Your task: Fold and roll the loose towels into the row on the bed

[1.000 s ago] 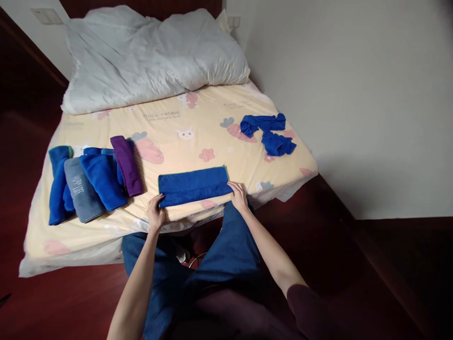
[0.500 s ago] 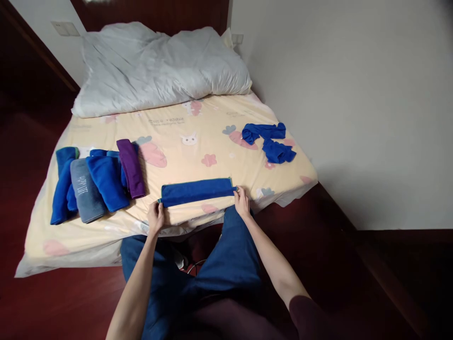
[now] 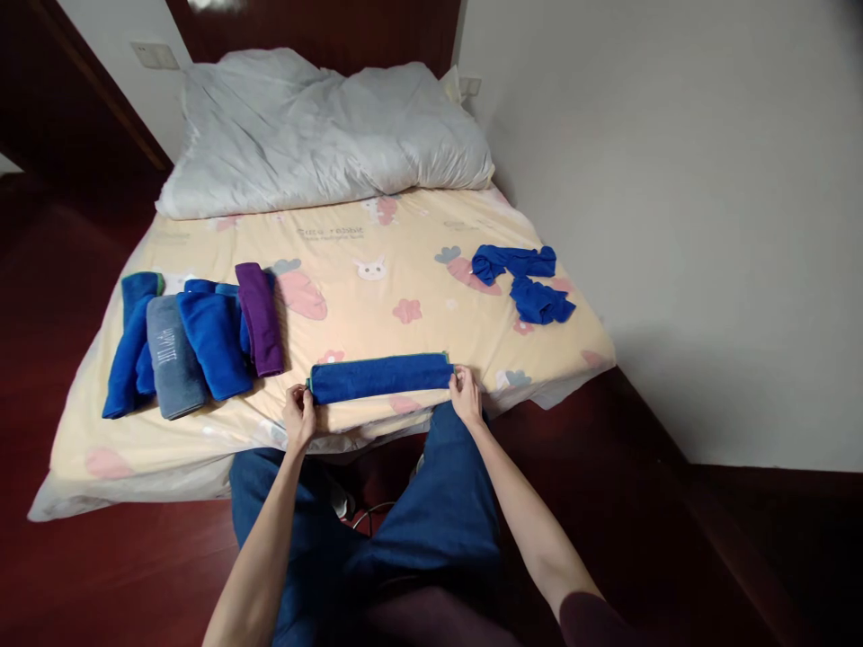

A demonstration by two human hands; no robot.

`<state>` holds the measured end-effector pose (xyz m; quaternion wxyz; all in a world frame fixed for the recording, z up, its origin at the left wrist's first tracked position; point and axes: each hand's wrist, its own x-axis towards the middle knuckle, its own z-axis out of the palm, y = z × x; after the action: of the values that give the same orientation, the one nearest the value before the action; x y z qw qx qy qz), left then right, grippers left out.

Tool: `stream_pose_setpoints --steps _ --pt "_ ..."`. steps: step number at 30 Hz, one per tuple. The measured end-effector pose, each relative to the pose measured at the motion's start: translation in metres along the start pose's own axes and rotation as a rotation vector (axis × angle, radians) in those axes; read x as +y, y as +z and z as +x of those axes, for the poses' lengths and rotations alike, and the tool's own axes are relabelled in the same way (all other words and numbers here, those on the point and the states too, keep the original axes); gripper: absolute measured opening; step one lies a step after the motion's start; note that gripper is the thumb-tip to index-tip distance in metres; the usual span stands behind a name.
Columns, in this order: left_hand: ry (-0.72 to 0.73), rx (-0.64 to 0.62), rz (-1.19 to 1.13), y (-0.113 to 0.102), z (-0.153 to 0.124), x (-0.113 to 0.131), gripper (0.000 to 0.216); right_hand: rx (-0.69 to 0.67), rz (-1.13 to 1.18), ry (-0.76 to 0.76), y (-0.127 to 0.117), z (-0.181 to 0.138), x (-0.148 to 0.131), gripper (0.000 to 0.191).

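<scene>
A blue towel (image 3: 381, 377) with green edging lies folded into a long narrow strip along the near side of the bed. My left hand (image 3: 298, 415) pinches its left end, and my right hand (image 3: 467, 395) pinches its right end. To the left lie several folded towels: blue ones (image 3: 219, 346), a grey one (image 3: 173, 359) with pale lettering and a purple one (image 3: 260, 319) on top. Two crumpled blue cloths (image 3: 516, 262) (image 3: 541, 301) rest near the bed's right edge.
The bed (image 3: 378, 314) has a yellow sheet printed with rabbits and carrots. A bunched pale grey quilt (image 3: 324, 135) covers its head end. A white wall (image 3: 674, 225) rises on the right, and dark red floor (image 3: 135, 575) surrounds the near side.
The view has shifted slightly, so the bed and its things sit a little further right. Both hands keep their pinch on the towel strip's ends, which looks about the same.
</scene>
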<state>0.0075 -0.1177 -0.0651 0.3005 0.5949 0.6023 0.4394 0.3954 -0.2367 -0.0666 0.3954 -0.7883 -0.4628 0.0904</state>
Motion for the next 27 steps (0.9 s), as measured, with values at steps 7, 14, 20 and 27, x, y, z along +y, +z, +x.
stream_pose_setpoints --steps 7,14,20,27 --pt "0.014 0.042 0.027 0.002 -0.004 -0.017 0.03 0.008 0.014 0.017 0.003 0.0 0.003 0.036" --pt "0.09 -0.005 0.105 -0.006 -0.007 -0.015 0.031 -0.033 0.008 0.038 0.002 0.001 0.003 0.036" --pt "0.131 -0.018 0.141 -0.018 -0.015 -0.014 0.033 0.056 -0.046 -0.044 -0.001 -0.001 -0.001 0.034" --pt "0.382 -0.048 0.114 -0.036 -0.018 0.009 0.044 0.055 -0.073 -0.378 -0.012 -0.007 -0.017 0.034"
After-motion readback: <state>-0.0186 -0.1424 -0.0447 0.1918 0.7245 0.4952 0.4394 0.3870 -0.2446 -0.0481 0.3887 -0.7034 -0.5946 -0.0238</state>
